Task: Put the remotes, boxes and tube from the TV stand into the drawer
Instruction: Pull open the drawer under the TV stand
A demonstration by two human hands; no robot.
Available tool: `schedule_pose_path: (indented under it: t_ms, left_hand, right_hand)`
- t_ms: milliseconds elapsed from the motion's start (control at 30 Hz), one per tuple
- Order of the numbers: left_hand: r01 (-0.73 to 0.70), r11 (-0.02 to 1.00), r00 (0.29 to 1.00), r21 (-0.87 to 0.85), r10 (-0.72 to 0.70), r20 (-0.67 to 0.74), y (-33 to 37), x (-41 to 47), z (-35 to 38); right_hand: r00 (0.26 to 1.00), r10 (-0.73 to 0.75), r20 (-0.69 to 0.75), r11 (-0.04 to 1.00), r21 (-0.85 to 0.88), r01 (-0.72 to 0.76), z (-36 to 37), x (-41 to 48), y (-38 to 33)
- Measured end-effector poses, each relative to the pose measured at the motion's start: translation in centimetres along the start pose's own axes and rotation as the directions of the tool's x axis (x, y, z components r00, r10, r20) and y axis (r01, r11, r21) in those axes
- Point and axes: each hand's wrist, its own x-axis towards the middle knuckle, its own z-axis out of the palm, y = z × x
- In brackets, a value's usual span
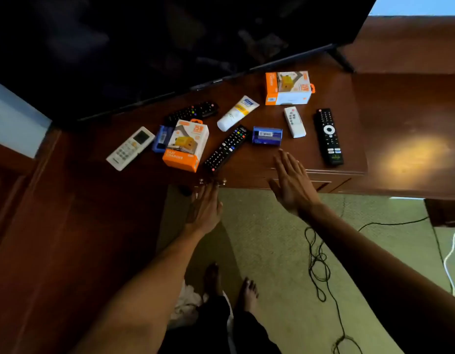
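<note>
On the brown TV stand [349, 118] lie a white AC remote [130, 148], a black remote [192, 112] by the TV, a black remote [226, 147] near the front edge, a small white remote [294, 121] and a long black remote [328, 136]. Two orange-and-white boxes [186, 145] [288, 87], two blue boxes [161, 137] [267, 135] and a white tube [237, 113] lie among them. My left hand [203, 209] reaches to the drawer handle [212, 181], fingers flat. My right hand [291, 183] hovers open over the front edge.
A large black TV [170, 47] stands at the back of the stand. Black cables [319, 264] trail over the green carpet [272, 238]. A dark wooden cabinet [55, 238] stands at the left. My bare feet [231, 284] are below.
</note>
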Motion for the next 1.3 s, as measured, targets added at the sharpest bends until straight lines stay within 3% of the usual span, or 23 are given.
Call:
schedule_pose_path:
  t_ms: [200,433,667,1100,1300]
  left_hand:
    - [0.098,0.994,0.989,0.045,-0.102,0.109,0.4,1.7,2.3]
    - [0.045,0.994,0.991,0.099,-0.058,0.123,0.0,1.2,3.3]
    - [0.029,0.999,0.989,0.044,-0.035,0.145,-0.6,1.1,2.9]
    - [0.051,0.999,0.985,-0.017,-0.047,0.167,-0.7,-5.6,4.3]
    - [0.042,0.999,0.978,-0.002,-0.041,0.202,-0.5,-9.2,3.9]
  right_hand:
    - [0.995,0.070,0.073,0.997,-0.032,-0.067,2.4,1.0,1.7]
    - [0.994,0.096,0.050,0.992,-0.083,-0.092,4.3,0.6,2.0]
    - [0.989,0.145,0.011,0.988,-0.057,-0.145,5.3,1.3,0.3]
    - [0.994,0.105,0.033,0.993,-0.063,-0.103,4.8,0.2,1.3]
    - [0.999,0.040,0.006,0.999,0.016,-0.040,5.2,-3.2,-0.6]
